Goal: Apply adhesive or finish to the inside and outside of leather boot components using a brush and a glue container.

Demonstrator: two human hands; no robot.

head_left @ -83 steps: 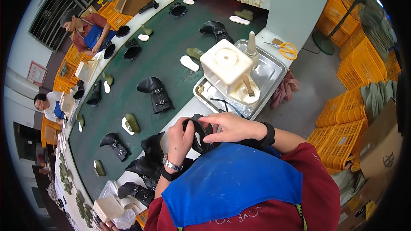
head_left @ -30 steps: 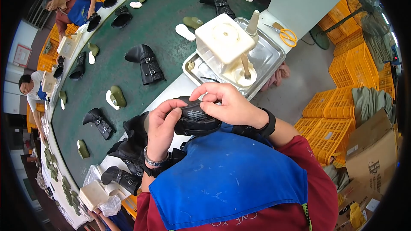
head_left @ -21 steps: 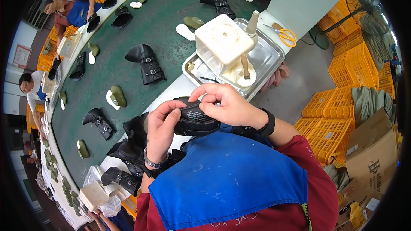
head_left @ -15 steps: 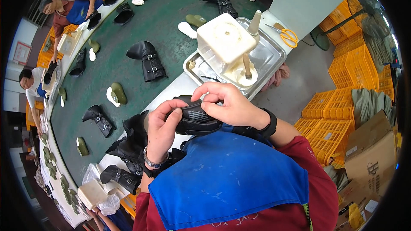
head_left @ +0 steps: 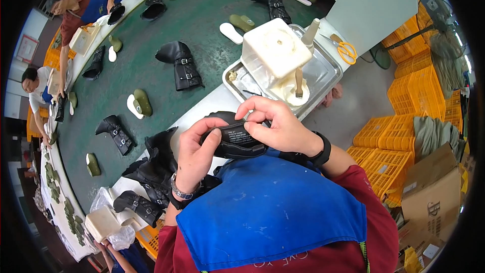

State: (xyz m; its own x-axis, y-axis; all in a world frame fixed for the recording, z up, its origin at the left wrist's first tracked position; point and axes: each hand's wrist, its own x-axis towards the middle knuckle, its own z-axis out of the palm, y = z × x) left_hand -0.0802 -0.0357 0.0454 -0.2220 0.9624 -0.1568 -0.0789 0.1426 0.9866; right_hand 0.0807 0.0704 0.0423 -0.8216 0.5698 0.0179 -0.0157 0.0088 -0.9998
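Between the left hand (head_left: 194, 154) and right hand (head_left: 278, 127) sits the black shoe (head_left: 230, 141), gripped by both.

Black boot (head_left: 230, 141), green belt (head_left: 197, 25), orange scissors (head_left: 346, 50), yellow crates (head_left: 411, 91), blue apron (head_left: 273, 212).

Both hands are up in front of the chest, pretty close together. The left hand (head_left: 194, 154) comes up from the lower left with the wrist bent, palm turned inward, thumb stretched out toward the right and the fingers (head_left: 188, 130) curled round the far side. There's a beaded bracelet plus a dark band on that wrist. The right hand (head_left: 280, 130) reaches in from the right, forearm angled across, a black watch strap on the wrist. Its fingers (head_left: 251, 105) arch over the top, thumb tucked underneath, pinching down. Both grips look closed and firm.
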